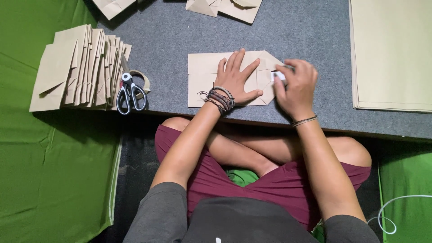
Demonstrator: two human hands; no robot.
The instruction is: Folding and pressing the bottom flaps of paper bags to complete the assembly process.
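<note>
The grey bench [180, 40] carries a sheet stack [390, 54] at my right and folded bags [76, 67] with scissors [130, 92] at my left. Mid-bench lies the bag [204, 74]; I judge I'm gluing its end flaps. My left hand [237, 78] presses flat, fingers spread; my right hand [297, 85] pinches a small white glue stick [279, 75]. Next calls for folding the flap shut, firmly.

Grey felt-topped table [310, 31] carrying brown paper work.

A folded brown paper piece [204, 78] lies at centre; a fanned stack of folded pieces [76, 69] and scissors [130, 92] at nine o'clock; flat sheets [391, 54] at three; more folded pieces [225, 6] at twelve.
</note>
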